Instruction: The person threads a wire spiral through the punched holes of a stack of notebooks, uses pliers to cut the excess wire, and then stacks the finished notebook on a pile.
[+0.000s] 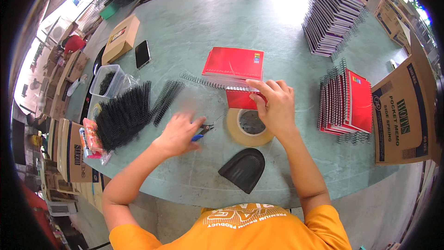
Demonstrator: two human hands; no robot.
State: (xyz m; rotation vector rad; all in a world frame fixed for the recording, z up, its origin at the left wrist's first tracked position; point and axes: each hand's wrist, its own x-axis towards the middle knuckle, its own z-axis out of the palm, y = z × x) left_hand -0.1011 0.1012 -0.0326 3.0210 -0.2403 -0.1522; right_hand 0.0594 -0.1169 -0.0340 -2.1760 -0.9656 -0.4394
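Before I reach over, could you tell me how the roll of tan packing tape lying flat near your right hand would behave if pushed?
The roll of tan packing tape lies flat on the green table, so it would probably slide rather than roll. It looks thick and rigid, likely keeping its shape. Its outer wrap seems smooth, perhaps slippery to grip. Your right hand rests at its upper edge.

phone [142, 53] | cardboard box [121, 39] | plastic tub [107, 81] | black insole [243, 168] nr table edge
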